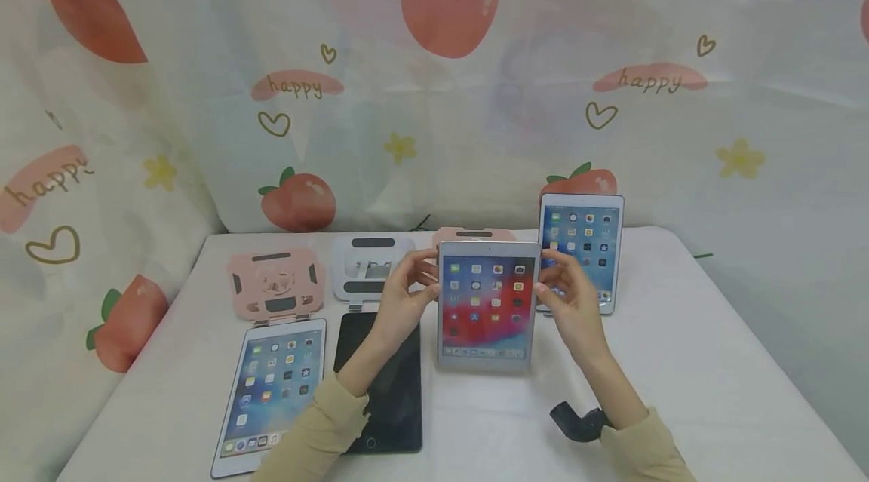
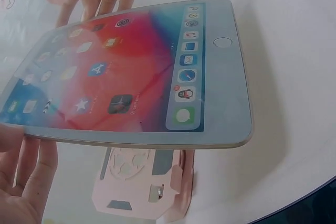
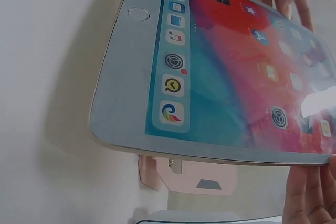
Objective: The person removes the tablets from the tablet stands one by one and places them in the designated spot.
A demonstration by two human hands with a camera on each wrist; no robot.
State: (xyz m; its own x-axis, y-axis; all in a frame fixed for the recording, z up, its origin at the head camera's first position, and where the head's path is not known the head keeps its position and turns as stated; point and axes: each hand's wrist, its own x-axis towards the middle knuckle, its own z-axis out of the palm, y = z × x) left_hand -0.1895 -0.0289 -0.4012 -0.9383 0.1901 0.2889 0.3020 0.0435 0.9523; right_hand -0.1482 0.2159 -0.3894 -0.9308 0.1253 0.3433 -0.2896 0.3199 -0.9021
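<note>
A white tablet [image 1: 487,308] with a red and blue screen is held upright between both hands. My left hand [image 1: 409,297] pinches its left edge near the top, thumb in front and fingers behind. Opposite it, my right hand [image 1: 570,301] grips the right edge in the same way. Behind the tablet stands a pink folding stand [image 2: 128,182], mostly hidden in the head view. Both wrist views show the tablet's lower end in front of that stand, a shadow falling on the white cloth.
Beyond the right hand another tablet [image 1: 611,256] stands propped up. On the left, a white tablet [image 1: 271,391] lies before a pink stand [image 1: 277,284], and a black tablet [image 1: 387,399] before a white stand [image 1: 373,263]. A black wrist mount [image 1: 577,423] sits by the right wrist.
</note>
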